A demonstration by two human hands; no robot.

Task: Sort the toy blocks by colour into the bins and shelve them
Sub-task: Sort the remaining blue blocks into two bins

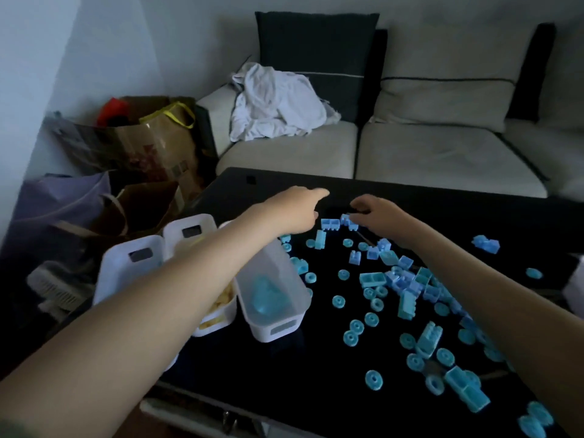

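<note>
A person's two bare arms reach forward over a glossy black table [316, 390] that fills the lower half of the frame. The left hand [294, 210], at centre, has its fingers stretched straight toward the far edge of the table, with nothing visible in them. The right hand [379, 213], just right of centre, curls downward, fingers and thumb closing on a small blue block [346, 219] at the far end of the scatter. Blue toy blocks [407, 289], bricks and round wheel-like pieces, lie loose across the centre and lower right of the table. At lower left, partly hidden under the left forearm, stand white plastic bins close together: one bin [278, 330] holds blue pieces, a neighbouring bin [207, 330] to its left holds yellow pieces, and the contents of two more bins [117, 279] behind them cannot be seen. Across the upper frame runs a pale sofa [426, 153] with a dark cushion [316, 42] and a crumpled white cloth [278, 102]. Brown paper bags [151, 143] stand at upper left.
</note>
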